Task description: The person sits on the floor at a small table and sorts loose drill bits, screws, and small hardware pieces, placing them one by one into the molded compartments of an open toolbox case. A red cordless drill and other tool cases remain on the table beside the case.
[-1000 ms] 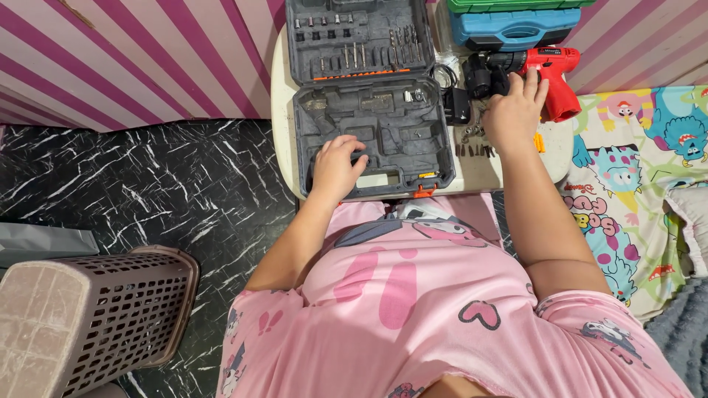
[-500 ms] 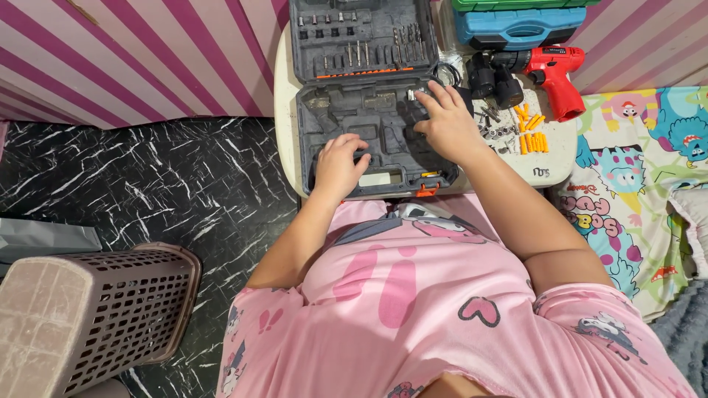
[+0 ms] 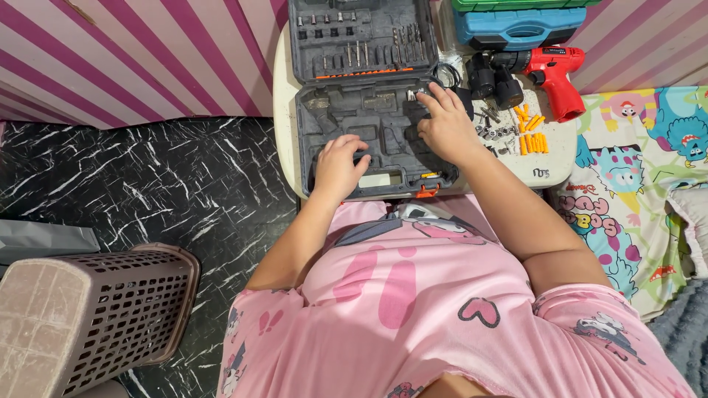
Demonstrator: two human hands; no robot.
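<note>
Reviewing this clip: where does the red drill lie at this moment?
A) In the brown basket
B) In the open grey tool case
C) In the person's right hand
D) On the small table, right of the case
D: the red drill lies on the small table, right of the open grey tool case; the right hand rests in the case.

right hand [image 3: 446, 125]: we moved it off the red drill [image 3: 549, 74] a second ago | now it's flat inside the open grey tool case [image 3: 369, 140] | orange wall plugs [image 3: 532, 133] uncovered on the tabletop [image 3: 549, 166]
</note>
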